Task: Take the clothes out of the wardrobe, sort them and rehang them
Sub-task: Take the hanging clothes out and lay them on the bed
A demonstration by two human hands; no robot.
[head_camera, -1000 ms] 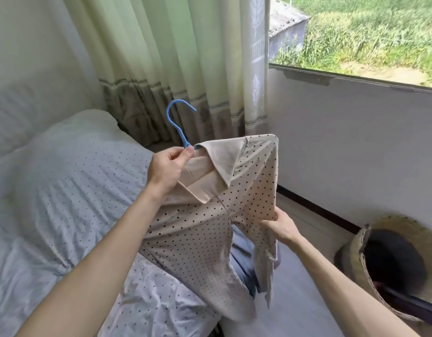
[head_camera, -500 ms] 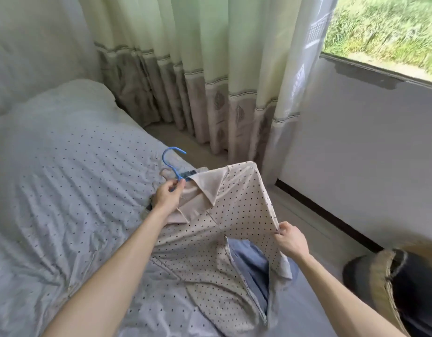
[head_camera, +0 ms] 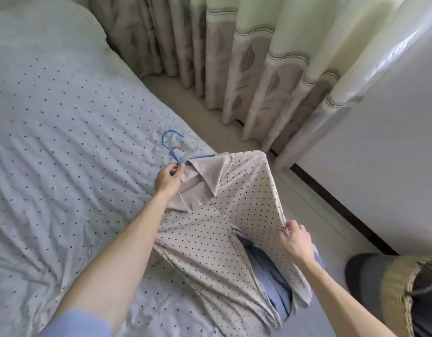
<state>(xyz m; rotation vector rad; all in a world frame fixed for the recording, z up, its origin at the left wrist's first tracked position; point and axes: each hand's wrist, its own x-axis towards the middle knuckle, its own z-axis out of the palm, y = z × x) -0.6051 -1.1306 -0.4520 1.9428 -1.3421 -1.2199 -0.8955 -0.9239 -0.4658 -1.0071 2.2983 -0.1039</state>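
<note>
A beige shirt with dark dots hangs on a blue hanger low over the bed's near edge. My left hand pinches the hanger's neck just below the hook, beside the collar. My right hand grips the shirt's right front edge and holds it out to the side. Blue fabric shows beneath the open shirt; what it is cannot be told. A second thin hook with a reddish tip lies on the bed by the blue hook.
The bed with a pale dotted cover fills the left side. Long curtains hang at the back, a white wall with a dark skirting stands right. A woven basket sits on the floor at the lower right.
Both hands have lowered the shirt on its hanger from chest height down toward the bed. The view has tilted down, so the window is out of sight.
</note>
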